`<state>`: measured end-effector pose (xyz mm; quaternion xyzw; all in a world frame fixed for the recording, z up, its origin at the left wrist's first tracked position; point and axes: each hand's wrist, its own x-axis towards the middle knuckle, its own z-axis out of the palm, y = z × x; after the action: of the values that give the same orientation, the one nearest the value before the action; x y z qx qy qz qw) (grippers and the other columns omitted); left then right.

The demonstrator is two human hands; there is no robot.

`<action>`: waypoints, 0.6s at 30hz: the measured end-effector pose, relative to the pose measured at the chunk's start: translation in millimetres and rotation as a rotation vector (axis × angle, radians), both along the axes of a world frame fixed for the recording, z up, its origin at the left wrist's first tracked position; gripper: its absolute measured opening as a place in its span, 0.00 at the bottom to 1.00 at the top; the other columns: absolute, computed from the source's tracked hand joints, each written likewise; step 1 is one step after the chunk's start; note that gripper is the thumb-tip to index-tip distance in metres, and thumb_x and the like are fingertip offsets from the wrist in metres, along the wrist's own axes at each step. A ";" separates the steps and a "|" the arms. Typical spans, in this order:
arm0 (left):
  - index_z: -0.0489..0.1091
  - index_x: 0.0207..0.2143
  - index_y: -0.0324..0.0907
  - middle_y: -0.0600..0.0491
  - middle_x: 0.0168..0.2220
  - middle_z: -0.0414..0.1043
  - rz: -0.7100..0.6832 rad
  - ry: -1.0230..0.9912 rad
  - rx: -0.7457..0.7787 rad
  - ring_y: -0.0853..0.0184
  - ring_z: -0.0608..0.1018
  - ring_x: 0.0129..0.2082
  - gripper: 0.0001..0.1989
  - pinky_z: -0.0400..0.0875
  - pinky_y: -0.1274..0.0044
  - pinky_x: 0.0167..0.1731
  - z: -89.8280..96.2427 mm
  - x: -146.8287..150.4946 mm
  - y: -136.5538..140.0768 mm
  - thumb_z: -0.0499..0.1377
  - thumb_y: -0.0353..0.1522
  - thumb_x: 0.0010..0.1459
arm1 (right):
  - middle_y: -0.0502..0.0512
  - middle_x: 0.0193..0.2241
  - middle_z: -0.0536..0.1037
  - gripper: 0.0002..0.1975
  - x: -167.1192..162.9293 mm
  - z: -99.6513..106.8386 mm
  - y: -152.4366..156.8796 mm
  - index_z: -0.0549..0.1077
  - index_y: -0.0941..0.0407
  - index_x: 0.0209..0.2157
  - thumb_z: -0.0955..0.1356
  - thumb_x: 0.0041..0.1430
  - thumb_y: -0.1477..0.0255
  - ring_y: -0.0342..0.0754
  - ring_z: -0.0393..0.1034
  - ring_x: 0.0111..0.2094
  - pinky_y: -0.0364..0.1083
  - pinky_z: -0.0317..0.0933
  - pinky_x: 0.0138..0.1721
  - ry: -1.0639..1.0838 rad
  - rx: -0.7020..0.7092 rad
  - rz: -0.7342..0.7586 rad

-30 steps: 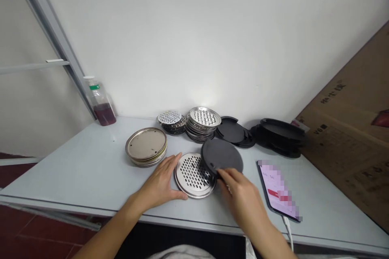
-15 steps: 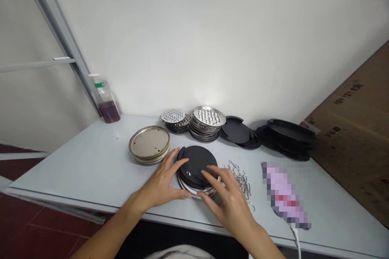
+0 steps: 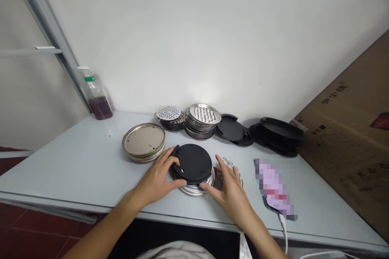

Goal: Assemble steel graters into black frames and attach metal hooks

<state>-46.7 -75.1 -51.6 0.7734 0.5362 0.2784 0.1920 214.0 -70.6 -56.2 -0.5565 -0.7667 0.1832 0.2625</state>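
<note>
A black round plate [image 3: 194, 162] with a small hole lies on top of a round metal plate [image 3: 197, 191] near the table's front edge. My left hand [image 3: 156, 180] grips the black plate's left side, fingers over the rim and thumb at the front. Beside its right edge, my right hand [image 3: 229, 188] is open, fingers spread, thumb tip at the front rim. Partly hidden behind the right fingers are small bent wire clips [image 3: 227, 162]. A stack of round metal plates [image 3: 145, 139] stands to the left of my left hand.
Along the wall stand two stacks of metal grater discs [image 3: 168, 114] [image 3: 204, 114], and black plates [image 3: 232, 128] [image 3: 278, 131]. A bottle of dark liquid [image 3: 100, 105] is at back left. A blurred-out purple object [image 3: 273, 186] with a white cable lies right, near a cardboard box [image 3: 349, 137].
My right hand's fingers have come off the top of the black plate and moved to its right side. My left hand stays at the left rim. The view has shifted slightly.
</note>
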 end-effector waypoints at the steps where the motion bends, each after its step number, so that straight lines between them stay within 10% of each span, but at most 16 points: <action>1: 0.64 0.44 0.47 0.46 0.68 0.50 0.011 -0.005 -0.001 0.56 0.51 0.69 0.18 0.56 0.61 0.63 -0.2 0.1 0.2 0.63 0.43 0.55 | 0.64 0.50 0.75 0.43 -0.4 3.1 2.3 0.49 0.54 0.66 0.69 0.56 0.54 0.60 0.67 0.55 0.68 0.34 0.64 0.041 -0.032 -0.017; 9: 0.64 0.43 0.46 0.45 0.69 0.47 0.057 -0.040 -0.033 0.56 0.52 0.69 0.16 0.54 0.60 0.64 -3.1 -1.7 0.1 0.62 0.42 0.56 | 0.62 0.47 0.75 0.32 -6.6 13.6 17.4 0.65 0.53 0.58 0.71 0.52 0.60 0.55 0.73 0.45 0.53 0.68 0.45 0.580 -0.202 -0.115; 18: 0.63 0.39 0.46 0.46 0.69 0.46 -0.011 0.007 -0.061 0.54 0.53 0.68 0.23 0.57 0.61 0.63 -2.8 -1.9 -0.5 0.67 0.46 0.48 | 0.59 0.41 0.81 0.27 25.6 11.4 38.3 0.76 0.56 0.49 0.74 0.44 0.66 0.53 0.76 0.36 0.49 0.70 0.36 0.960 -0.241 -0.389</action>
<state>-48.7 -75.6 -54.4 0.7713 0.5407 0.2580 0.2150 239.6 -32.3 -44.7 -0.5681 -0.4163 0.4521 0.5474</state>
